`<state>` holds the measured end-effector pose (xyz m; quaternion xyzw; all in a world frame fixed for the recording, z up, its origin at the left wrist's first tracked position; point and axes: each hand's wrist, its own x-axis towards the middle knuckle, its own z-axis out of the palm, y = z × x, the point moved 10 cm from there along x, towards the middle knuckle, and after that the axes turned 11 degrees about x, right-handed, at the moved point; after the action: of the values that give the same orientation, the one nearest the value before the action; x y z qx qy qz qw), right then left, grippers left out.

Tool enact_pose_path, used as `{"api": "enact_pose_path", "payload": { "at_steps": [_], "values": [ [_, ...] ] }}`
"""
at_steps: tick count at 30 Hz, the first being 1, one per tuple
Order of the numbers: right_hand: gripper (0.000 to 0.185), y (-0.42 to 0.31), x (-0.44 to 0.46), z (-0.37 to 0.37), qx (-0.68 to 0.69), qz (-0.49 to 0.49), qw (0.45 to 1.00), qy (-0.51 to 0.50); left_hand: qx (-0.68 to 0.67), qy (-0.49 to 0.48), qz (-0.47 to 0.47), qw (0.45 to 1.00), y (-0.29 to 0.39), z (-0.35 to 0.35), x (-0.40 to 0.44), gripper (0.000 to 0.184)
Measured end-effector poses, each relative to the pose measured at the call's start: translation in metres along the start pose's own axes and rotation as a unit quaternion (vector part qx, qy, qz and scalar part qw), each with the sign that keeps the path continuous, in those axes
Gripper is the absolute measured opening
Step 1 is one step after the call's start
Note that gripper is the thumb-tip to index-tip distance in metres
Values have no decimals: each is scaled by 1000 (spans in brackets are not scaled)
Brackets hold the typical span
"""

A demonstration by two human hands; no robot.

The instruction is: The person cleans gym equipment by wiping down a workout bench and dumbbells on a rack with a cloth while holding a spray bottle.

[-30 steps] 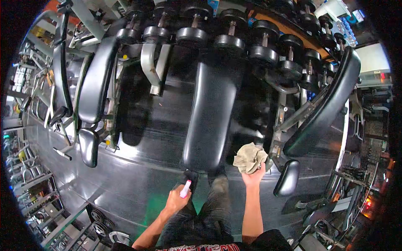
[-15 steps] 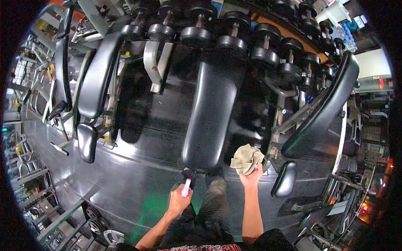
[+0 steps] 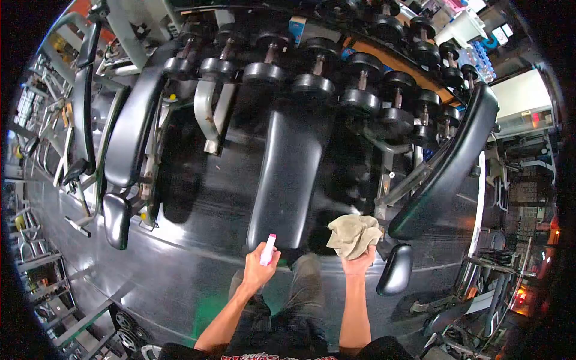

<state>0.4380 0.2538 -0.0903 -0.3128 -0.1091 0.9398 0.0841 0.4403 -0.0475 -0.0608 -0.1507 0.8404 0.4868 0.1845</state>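
My left hand is closed around a white spray bottle with a pink tip; only its head shows, and the fist hides the rest. It is at the near end of a black padded bench, with the tip overlapping the pad's edge in view. A crumpled beige cloth is gripped in my right hand, to the right of that bench. The cloth bunches up over the fingers and hides most of them.
Black dumbbells line a rack beyond the bench. Another padded bench stands at left, and an inclined one with a separate seat pad at right. Weight plates are at lower left.
My left hand has moved forward with the spray bottle, closer to the bench's near end. The cloth has spread slightly in my right hand. The whole view has shifted a little.
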Motion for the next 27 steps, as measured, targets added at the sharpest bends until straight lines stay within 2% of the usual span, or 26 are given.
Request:
{"api": "enact_pose_path", "payload": {
  "at_steps": [2,5,6,9,10,11,13,14,15,17,19,20,21,23,24,25,26,27],
  "values": [
    [46,-8,8,14,9,-28,999,-35,-46,1,-6,999,-5,5,18,17],
    [47,-19,44,-8,9,-29,999,-15,-56,-2,-38,998,8,7,41,18],
    [51,-18,56,-9,-5,-24,1000,0,-85,-32,-59,994,16,12,48,19],
    [57,-12,99,-1,10,48,999,11,-92,-45,-76,992,20,28,78,17],
    [65,-10,115,1,8,72,996,44,-116,-50,-70,990,25,34,90,17],
    [65,-10,131,9,13,76,996,45,-111,-47,-71,990,25,39,103,17],
    [65,0,161,26,36,143,989,11,-136,-35,-32,990,34,49,130,17],
    [66,0,182,18,31,138,990,24,-149,-55,-82,984,23,59,140,16],
    [61,1,203,23,-17,110,994,-4,-104,-4,-11,995,46,51,153,14],
    [48,15,247,-5,-87,144,986,-8,-145,-23,-50,988,26,64,176,12],
    [40,22,283,-1,-183,73,980,5,-138,-16,-51,989,22,66,195,11],
    [39,23,296,-1,-243,16,968,54,-132,-9,-46,990,21,65,202,10],
    [36,28,311,13,-299,-67,952,15,-132,-13,-49,990,18,68,208,10],
    [32,50,329,55,-513,-197,835,-33,-157,-17,-33,987,15,71,219,10],
    [34,79,346,57,-493,-179,848,-77,-146,-9,-12,989,14,70,224,9],
    [45,96,348,83,-612,-325,710,-121,-151,-43,-50,986,12,73,226,9],
    [59,124,343,127,-673,-383,594,-218,-156,-41,-30,987,8,73,231,9],
    [63,155,350,149,-708,-370,538,-269,-161,-38,-13,986,2,73,232,9]
  ]
}}
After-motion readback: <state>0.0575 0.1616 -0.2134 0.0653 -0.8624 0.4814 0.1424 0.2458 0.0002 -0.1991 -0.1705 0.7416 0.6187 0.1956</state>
